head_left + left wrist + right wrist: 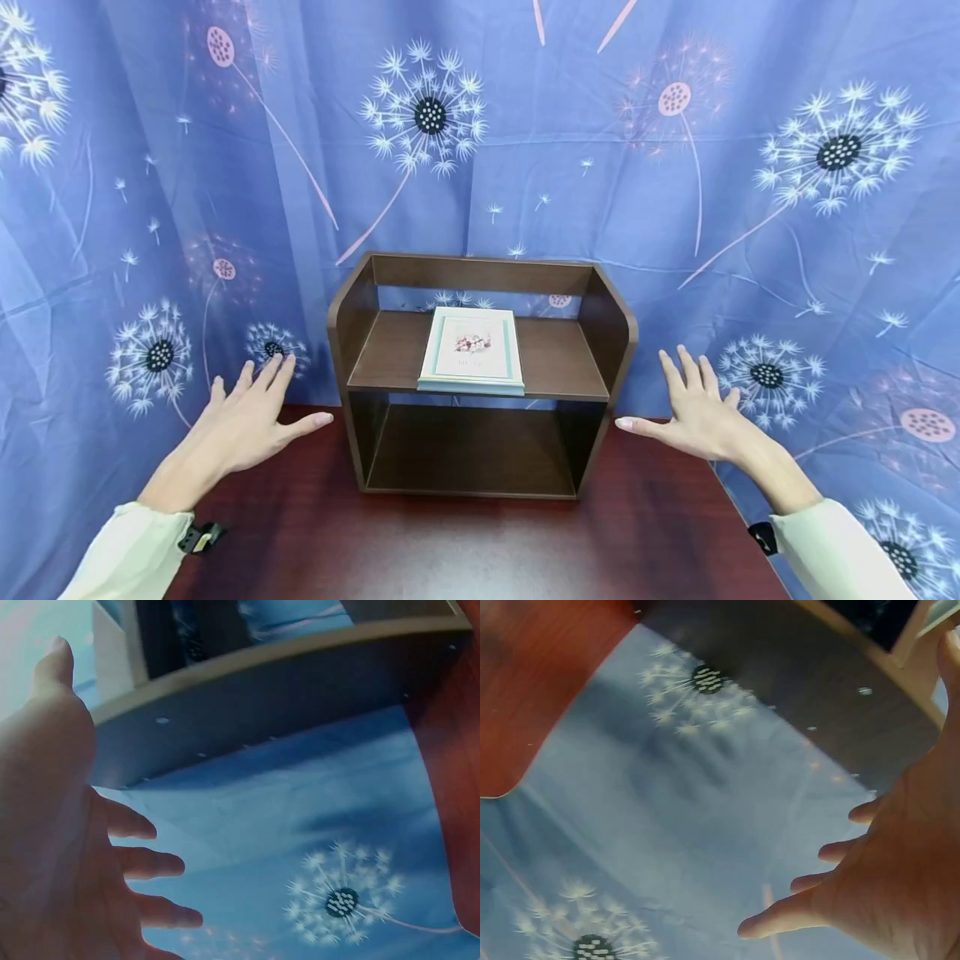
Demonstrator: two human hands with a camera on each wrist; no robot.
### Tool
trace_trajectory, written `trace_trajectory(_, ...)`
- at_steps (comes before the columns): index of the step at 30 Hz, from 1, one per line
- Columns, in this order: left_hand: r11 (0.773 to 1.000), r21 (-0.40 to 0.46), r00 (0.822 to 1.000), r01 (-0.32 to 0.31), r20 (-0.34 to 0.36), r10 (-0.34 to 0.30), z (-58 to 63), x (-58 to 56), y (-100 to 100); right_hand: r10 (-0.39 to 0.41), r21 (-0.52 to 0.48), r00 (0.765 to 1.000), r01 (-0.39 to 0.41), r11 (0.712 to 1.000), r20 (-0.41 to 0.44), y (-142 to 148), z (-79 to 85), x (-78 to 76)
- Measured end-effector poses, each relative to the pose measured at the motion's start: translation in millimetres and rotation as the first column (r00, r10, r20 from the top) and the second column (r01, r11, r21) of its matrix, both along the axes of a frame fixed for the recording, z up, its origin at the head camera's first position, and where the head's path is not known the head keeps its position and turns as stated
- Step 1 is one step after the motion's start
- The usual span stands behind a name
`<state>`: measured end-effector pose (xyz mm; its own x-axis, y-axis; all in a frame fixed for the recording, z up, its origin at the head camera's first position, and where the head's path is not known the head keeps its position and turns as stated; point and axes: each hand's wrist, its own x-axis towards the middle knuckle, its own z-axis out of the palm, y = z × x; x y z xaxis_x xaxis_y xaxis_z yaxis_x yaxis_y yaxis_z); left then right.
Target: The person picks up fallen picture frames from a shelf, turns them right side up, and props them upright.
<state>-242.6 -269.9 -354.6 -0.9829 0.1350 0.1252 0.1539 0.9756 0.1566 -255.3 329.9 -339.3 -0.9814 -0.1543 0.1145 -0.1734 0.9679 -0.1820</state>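
Observation:
A dark brown two-tier shelf (480, 450) stands on the table in the head view. On its upper tier lies a white book (470, 354) with a pale teal border and a small floral picture, its front edge at the shelf board's lip. My left hand (247, 421) is held left of the shelf with fingers spread and nothing in it. To the right of the shelf, my right hand (697, 412) is likewise spread, its thumb pointing toward the side panel. Each wrist view shows an outer side panel (262, 705) of the shelf beyond the hand.
A reddish-brown table (480, 550) extends in front of the shelf. Behind and on both sides hangs a blue curtain (540, 100) printed with dandelions. A dark band (201, 538) sits at the left wrist and another dark band (763, 537) at the right.

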Motion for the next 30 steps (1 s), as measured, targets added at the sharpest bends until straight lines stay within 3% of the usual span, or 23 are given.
trace_trajectory(5, 0.999, 0.014, 0.994, 0.048, -0.098, -0.047, 14.9, 8.7, 10, 0.050, -0.040, 0.992, -0.055, 0.998, -0.116, -13, 13.3, 11.8)
trace_trajectory(9, 0.995, 0.052, 0.980, 0.080, -0.184, -0.070, 26.6, 17.7, 19, 0.091, -0.059, 0.969, -0.107, 0.992, -0.231, -26, 26.7, 21.8)
trace_trajectory(12, 0.986, 0.108, 0.950, 0.125, -0.301, -0.087, 33.1, 23.6, 31, 0.116, -0.074, 0.940, -0.147, 0.986, -0.322, -40, 35.6, 28.6)
trace_trajectory(14, 0.968, 0.155, 0.913, 0.196, -0.388, -0.123, 37.2, 25.5, 41, 0.160, -0.076, 0.891, -0.210, 0.975, -0.424, -50, 40.1, 30.3)
trace_trajectory(16, 0.941, 0.189, 0.876, 0.281, -0.452, -0.171, 42.5, 25.9, 51, 0.218, -0.067, 0.817, -0.298, 0.952, -0.534, -61, 43.9, 29.6)
trace_trajectory(17, 0.924, 0.206, 0.865, 0.323, -0.460, -0.200, 45.8, 25.4, 57, 0.251, -0.052, 0.773, -0.344, 0.938, -0.583, -66, 45.9, 28.7)
trace_trajectory(18, 0.907, 0.219, 0.859, 0.359, -0.459, -0.229, 49.3, 23.9, 62, 0.279, -0.042, 0.736, -0.385, 0.922, -0.617, -72, 48.2, 27.2)
trace_trajectory(19, 0.894, 0.231, 0.861, 0.383, -0.441, -0.255, 53.2, 21.6, 66, 0.301, -0.038, 0.716, -0.416, 0.909, -0.630, -77, 50.9, 25.3)
trace_trajectory(20, 0.883, 0.246, 0.867, 0.399, -0.416, -0.276, 57.2, 19.0, 71, 0.319, -0.041, 0.711, -0.440, 0.897, -0.627, -82, 53.7, 23.5)
trace_trajectory(21, 0.880, 0.254, 0.877, 0.402, -0.383, -0.290, 61.3, 15.3, 75, 0.332, -0.052, 0.721, -0.453, 0.890, -0.608, -87, 56.7, 21.2)
trace_trajectory(24, 0.878, 0.272, 0.907, 0.394, -0.266, -0.325, 73.6, 0.5, 85, 0.346, -0.113, 0.823, -0.437, 0.893, -0.450, -101, 65.3, 10.7)
trace_trajectory(26, 0.885, 0.277, 0.924, 0.375, -0.186, -0.334, 79.2, -10.6, 90, 0.346, -0.139, 0.875, -0.410, 0.901, -0.339, -109, 68.3, 1.2)
trace_trajectory(28, 0.892, 0.275, 0.934, 0.358, -0.114, -0.340, 82.4, -23.1, 95, 0.344, -0.152, 0.907, -0.385, 0.910, -0.243, -117, 69.2, -9.3)
trace_trajectory(30, 0.898, 0.286, 0.941, 0.335, -0.052, -0.334, 82.9, -34.3, 100, 0.350, -0.148, 0.915, -0.381, 0.913, -0.201, -124, 67.9, -18.7)
